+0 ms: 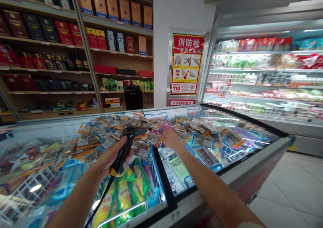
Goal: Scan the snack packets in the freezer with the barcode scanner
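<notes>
My left hand [112,157] is wrapped around the handle of a black and yellow barcode scanner [123,150]. A cable hangs from the bottom of its grip. The scanner's head points right, toward my right hand [170,139], whose fingers are closed at a small snack packet [155,137]; the fingertips are partly hidden and blurred. Many more snack packets [103,134] with clear, orange and blue parts lie spread over the glass top of a chest freezer [173,197], on both sides of my hands. A pinkish packet [166,125] lies just beyond my right fingers.
Under the glass are white wire baskets [37,181] and green-yellow bags [123,191]. Behind the freezer stand shelves of boxes [99,2] and a black case [133,99]. A red fire-hydrant poster [187,63] hangs on the wall. An open refrigerated display [267,68] stands at the right.
</notes>
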`<state>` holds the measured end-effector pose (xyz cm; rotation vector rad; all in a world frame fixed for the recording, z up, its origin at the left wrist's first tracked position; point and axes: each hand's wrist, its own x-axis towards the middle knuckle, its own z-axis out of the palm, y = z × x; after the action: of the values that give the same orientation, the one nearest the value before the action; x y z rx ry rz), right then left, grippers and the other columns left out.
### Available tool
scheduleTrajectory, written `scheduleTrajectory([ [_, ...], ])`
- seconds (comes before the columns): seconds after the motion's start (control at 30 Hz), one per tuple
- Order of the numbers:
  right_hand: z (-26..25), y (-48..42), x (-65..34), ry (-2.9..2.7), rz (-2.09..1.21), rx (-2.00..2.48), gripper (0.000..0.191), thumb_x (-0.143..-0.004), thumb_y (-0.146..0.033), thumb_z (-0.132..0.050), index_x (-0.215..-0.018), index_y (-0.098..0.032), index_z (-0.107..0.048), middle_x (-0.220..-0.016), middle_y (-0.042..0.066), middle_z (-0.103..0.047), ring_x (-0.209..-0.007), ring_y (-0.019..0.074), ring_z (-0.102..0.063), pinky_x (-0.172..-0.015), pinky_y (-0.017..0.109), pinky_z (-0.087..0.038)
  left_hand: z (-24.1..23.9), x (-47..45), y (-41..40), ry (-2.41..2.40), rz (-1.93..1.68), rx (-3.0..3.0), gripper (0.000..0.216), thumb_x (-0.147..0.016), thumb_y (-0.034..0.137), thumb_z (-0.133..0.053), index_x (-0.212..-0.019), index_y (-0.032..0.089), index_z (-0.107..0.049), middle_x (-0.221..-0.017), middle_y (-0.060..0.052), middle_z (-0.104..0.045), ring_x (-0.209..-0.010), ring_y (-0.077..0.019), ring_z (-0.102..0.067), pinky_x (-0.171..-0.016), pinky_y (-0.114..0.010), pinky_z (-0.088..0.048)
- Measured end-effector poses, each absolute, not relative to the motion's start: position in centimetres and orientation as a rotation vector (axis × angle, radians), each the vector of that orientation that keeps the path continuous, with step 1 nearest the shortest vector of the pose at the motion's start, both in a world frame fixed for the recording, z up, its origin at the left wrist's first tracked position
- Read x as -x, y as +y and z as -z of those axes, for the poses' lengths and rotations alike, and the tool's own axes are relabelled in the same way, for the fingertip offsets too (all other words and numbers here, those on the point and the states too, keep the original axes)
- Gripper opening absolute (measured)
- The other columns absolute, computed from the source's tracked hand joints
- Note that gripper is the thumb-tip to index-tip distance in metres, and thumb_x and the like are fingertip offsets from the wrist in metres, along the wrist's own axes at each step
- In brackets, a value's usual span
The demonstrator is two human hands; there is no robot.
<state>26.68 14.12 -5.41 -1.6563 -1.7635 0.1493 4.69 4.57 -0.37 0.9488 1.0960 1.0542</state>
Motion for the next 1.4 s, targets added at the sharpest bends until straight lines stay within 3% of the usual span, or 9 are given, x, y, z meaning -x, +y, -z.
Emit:
scheduleTrajectory([
  [0.13, 6.1, 14.1, -23.9, -1.803, -0.260, 1.717, 0.042, -0.058, -0.055, -0.055, -0.064, -0.014, -0.061, -0.079, 0.015, -0.062, -0.089, 0.0322, -0.052, -0.075, 0.042, -0.035, 0.2, -5.0, 4.3, 1.115, -1.033, -0.958, 0.031, -0.068, 0.045, -0.053, -0.070, 0.014, -0.049, -0.055, -0.002, -0.056, -0.043, -0.0098, -0.050, -0.038, -0.019, -0.037],
  [0.23, 6.4, 14.6, -24.4, -1.755, -0.338, 1.691, 0.038, -0.050, -0.048, -0.063, -0.068, -0.015, -0.059, -0.077, 0.012, -0.062, -0.084, 0.0297, -0.054, -0.071, 0.039, -0.038, 0.0, -5.2, 4.2, 1.087, -1.006, -0.987, 0.033, -0.066, 0.047, -0.054, -0.066, 0.015, -0.048, -0.053, -0.001, -0.055, -0.042, -0.0093, -0.049, -0.037, -0.018, -0.035],
  [0.47, 6.6, 16.1, -29.3, -1.511, -0.528, 1.519, 0.025, -0.064, -0.032, -0.050, -0.082, -0.016, -0.055, -0.073, 0.002, -0.061, -0.066, 0.0166, -0.057, -0.058, 0.026, -0.042, 0.3, -6.0, 4.0, 1.039, -0.961, -1.074, 0.034, -0.064, 0.047, -0.055, -0.065, 0.015, -0.048, -0.054, 0.000, -0.055, -0.041, -0.0088, -0.048, -0.040, -0.020, -0.036],
  [0.97, 6.8, 15.8, -31.5, -1.301, -0.872, 1.273, 0.022, -0.061, -0.026, -0.053, -0.082, -0.017, -0.050, -0.062, -0.002, -0.058, -0.059, 0.0141, -0.058, -0.053, 0.025, -0.045, 0.5, -6.6, 3.8, 0.968, -0.908, -1.106, 0.033, -0.065, 0.046, -0.055, -0.068, 0.014, -0.050, -0.054, -0.001, -0.055, -0.043, -0.0075, -0.047, -0.041, -0.018, -0.034],
  [1.2, 5.7, 15.2, -31.8, -1.231, -0.832, 1.326, 0.026, -0.062, -0.029, -0.053, -0.084, -0.016, -0.051, -0.054, -0.003, -0.055, -0.051, 0.0140, -0.056, -0.047, 0.024, -0.044, 0.1, -6.5, 3.6, 0.970, -0.947, -1.106, 0.033, -0.063, 0.046, -0.057, -0.064, 0.014, -0.049, -0.054, 0.000, -0.054, -0.042, -0.0080, -0.047, -0.042, -0.020, -0.036],
  [1.4, 4.4, 16.3, -35.4, -1.099, -0.525, 1.407, 0.037, -0.064, -0.035, -0.049, -0.094, -0.013, -0.050, -0.069, 0.004, -0.061, -0.060, 0.0164, -0.058, -0.052, 0.026, -0.045, 0.4, -6.4, 3.9, 0.954, -0.961, -1.122, 0.037, -0.064, 0.050, -0.054, -0.063, 0.014, -0.050, -0.054, 0.000, -0.053, -0.042, -0.0077, -0.046, -0.040, -0.020, -0.035],
])
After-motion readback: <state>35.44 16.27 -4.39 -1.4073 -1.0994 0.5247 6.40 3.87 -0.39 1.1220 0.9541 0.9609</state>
